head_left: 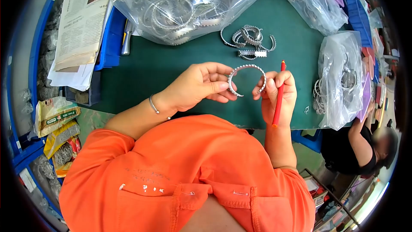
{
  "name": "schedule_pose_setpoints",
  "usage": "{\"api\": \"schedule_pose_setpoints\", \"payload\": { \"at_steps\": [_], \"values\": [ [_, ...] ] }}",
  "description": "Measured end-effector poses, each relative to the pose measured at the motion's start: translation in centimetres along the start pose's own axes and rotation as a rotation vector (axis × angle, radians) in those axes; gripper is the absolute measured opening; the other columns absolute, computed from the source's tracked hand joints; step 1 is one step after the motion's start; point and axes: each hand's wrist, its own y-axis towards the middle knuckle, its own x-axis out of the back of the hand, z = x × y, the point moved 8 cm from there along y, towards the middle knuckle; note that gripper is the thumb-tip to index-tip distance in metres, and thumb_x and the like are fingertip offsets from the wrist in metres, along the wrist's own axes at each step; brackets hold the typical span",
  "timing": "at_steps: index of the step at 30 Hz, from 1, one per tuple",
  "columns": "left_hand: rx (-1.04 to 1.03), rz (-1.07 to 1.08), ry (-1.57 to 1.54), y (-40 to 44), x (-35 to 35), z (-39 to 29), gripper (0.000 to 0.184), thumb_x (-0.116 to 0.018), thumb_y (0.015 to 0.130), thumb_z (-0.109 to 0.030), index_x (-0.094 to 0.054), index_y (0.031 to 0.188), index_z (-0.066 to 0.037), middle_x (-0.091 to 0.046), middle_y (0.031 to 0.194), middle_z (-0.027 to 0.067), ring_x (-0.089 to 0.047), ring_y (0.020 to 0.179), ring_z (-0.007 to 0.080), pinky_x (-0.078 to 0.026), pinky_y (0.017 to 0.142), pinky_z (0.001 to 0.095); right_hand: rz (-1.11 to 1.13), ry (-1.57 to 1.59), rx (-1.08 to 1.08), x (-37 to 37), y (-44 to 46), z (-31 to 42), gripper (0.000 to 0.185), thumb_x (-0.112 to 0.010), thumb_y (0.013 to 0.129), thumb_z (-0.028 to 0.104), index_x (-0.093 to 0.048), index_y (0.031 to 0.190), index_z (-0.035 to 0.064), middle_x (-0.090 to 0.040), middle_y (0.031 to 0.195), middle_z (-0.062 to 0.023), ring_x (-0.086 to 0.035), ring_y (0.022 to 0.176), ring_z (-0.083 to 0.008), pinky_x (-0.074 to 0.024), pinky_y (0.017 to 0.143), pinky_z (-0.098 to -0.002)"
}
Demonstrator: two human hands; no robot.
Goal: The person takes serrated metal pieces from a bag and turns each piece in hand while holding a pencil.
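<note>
L hand point(201, 82) angled in | R hand point(280, 92) fwd w/ pen point(278, 105) | both hold ring point(249, 66)

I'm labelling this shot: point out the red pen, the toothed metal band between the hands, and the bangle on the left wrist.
Red pen point(278, 106): head view, lower barrel.
Toothed metal band point(249, 66): head view, top of its arc.
Bangle point(152, 103): head view, curved band near its ball end.
</note>
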Motion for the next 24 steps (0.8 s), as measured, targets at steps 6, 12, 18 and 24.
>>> {"api": "schedule_pose_setpoints", "payload": {
  "at_steps": [6,12,18,24],
  "values": [
    [-0.070,-0.062,0.043,-0.5,0.3,-1.2,0.030,-0.053,0.087,-0.008,-0.047,0.114,0.003,-0.059,0.091,0.0102,-0.064,0.082,0.0231,-0.054,0.069,0.0271,-0.020,-0.030,-0.046,0.5,-0.2,-0.4,0.015,-0.051,0.085,-0.001,-0.039,0.083,0.0063,-0.057,0.079,-0.0150,-0.060,0.062,-0.0196,-0.0485,0.049,-0.0245],
    [-0.077,-0.054,0.066,-0.6,0.2,-1.2,0.029,-0.052,0.087,-0.008,-0.050,0.114,0.003,-0.059,0.089,0.0096,-0.064,0.080,0.0228,-0.054,0.068,0.0263,-0.101,-0.087,-0.098,0.5,-0.1,-0.5,0.013,-0.050,0.086,0.000,-0.039,0.083,0.0060,-0.058,0.081,-0.0170,-0.058,0.059,-0.0173,-0.0452,0.044,-0.0218],
    [-0.055,-0.080,0.011,-0.6,0.6,-0.9,0.027,-0.049,0.088,-0.007,-0.051,0.113,0.004,-0.060,0.088,0.0106,-0.065,0.079,0.0226,-0.054,0.067,0.0259,-0.099,-0.104,-0.104,0.6,0.0,-0.6,0.012,-0.051,0.086,0.001,-0.040,0.084,0.0057,-0.059,0.081,-0.0166,-0.056,0.055,-0.0144,-0.0426,0.042,-0.0202],
    [-0.061,-0.050,-0.037,-0.4,0.6,-0.8,0.026,-0.047,0.090,-0.008,-0.052,0.112,0.004,-0.060,0.087,0.0107,-0.065,0.078,0.0222,-0.055,0.066,0.0255,-0.100,-0.109,-0.109,0.7,-0.1,-0.7,0.012,-0.052,0.086,0.001,-0.042,0.083,0.0062,-0.060,0.079,-0.0149,-0.052,0.051,-0.0098,-0.0402,0.041,-0.0182]
  ]
}}
